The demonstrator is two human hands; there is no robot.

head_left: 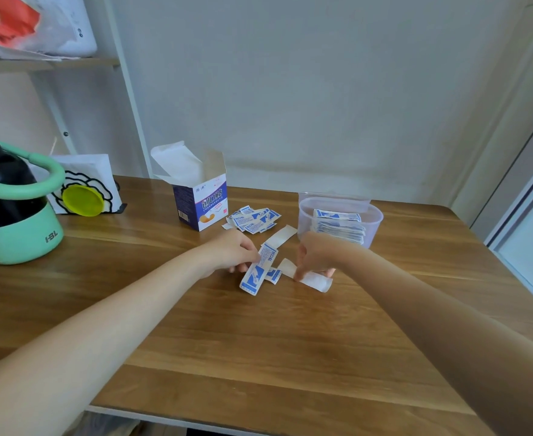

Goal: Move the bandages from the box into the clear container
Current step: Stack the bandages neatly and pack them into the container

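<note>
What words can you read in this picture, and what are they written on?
"CHUANGKOUTIE", under big Chinese characters: front of the bandage box.
"HBL", roughly; the first letter is unclear: green base of the black jug.
Blue print on the bandages: too small to read.
Barcode and small print on the box's side: too blurred.

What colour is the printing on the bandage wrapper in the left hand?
Blue print on white, seen in the head view on the bandage wrapper that the left hand pinches.

Both arms outstretched, left hand (232, 251) fingers curled pinching, right hand (314, 256) likewise
</note>
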